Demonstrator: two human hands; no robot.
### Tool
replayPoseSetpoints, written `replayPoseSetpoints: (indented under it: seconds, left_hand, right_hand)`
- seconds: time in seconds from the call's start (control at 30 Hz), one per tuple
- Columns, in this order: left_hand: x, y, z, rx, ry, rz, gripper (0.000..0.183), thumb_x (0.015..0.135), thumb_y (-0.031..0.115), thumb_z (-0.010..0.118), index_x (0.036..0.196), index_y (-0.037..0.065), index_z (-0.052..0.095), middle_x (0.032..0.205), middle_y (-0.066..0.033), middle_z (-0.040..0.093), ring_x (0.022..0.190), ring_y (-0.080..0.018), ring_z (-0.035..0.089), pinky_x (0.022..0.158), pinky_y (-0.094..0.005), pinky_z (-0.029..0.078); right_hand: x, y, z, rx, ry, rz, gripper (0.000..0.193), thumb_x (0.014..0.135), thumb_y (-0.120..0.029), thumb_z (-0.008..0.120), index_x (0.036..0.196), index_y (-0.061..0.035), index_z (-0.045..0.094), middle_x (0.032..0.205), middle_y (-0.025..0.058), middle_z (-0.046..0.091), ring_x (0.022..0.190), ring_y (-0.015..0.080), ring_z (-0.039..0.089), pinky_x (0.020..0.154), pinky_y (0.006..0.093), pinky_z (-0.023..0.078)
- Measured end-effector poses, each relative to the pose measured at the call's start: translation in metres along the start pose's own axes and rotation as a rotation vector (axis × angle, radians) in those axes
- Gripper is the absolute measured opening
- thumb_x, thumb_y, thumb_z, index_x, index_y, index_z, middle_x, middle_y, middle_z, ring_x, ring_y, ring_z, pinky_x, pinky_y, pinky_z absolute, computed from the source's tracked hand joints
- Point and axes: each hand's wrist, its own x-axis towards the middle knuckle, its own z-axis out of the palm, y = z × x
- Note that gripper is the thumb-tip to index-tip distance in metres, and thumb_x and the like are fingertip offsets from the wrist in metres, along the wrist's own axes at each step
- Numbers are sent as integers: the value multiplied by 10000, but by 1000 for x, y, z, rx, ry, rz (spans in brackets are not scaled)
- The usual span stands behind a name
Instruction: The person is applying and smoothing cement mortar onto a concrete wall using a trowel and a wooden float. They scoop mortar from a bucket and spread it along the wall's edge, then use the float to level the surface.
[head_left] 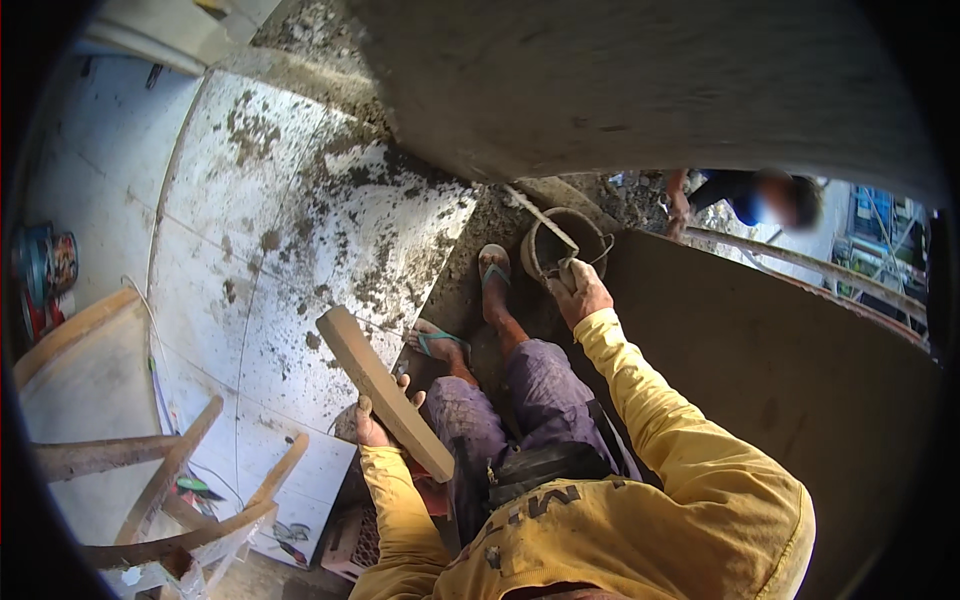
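Note:
My left hand (374, 424) is closed around a long brown rectangular board (385, 392), its thumb on one side and fingertips showing at the other. The board slants across the view, left of my knees. Over a round bucket (534, 262) by my feet, my right hand (581, 293) is closed on the near end of a long, thin, pale tool (541, 216). That tool is seen nearly edge-on, so its exact kind is unclear. It reaches across the bucket's mouth and past the far rim. The bucket's inside is dark, and its contents cannot be made out.
A smooth grey-brown wall surface (760, 340) rises at my right, another large one (640, 90) ahead. Splattered white panels (300, 230) cover the left floor. Wooden furniture legs (170, 470) stand lower left, near a crate (350, 540). Beyond the wall, another person (740, 195) grips a pole (820, 268).

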Motion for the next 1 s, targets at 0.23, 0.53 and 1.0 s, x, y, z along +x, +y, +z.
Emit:
replayPoseSetpoints:
  seconds: [0.23,0.53,1.0]
  left_hand:
    - [0,14,38,53,-62,100,529,896,442,639,1313,125,567,1223,-50,644,1232,-288,538,1031,-584,437]
    - [-8,27,75,160,-26,198,369,942,344,616,1213,95,586,1088,-63,656,907,-255,646,784,-435,557]
    - [91,-65,248,306,90,312,581,881,350,714,1396,184,502,1259,-15,565,1118,-221,529,880,-467,476]
  right_hand:
    - [-13,-67,-99,194,169,-402,348,809,-188,768,1062,-33,585,927,136,606,850,352,637,729,392,521]
    - [-20,-93,-164,264,165,-381,369,842,-168,731,1124,15,580,1008,202,640,920,407,642,788,421,524]
    - [-110,12,-159,318,110,-10,336,845,-225,727,1093,-32,608,963,179,675,884,361,670,803,388,529]
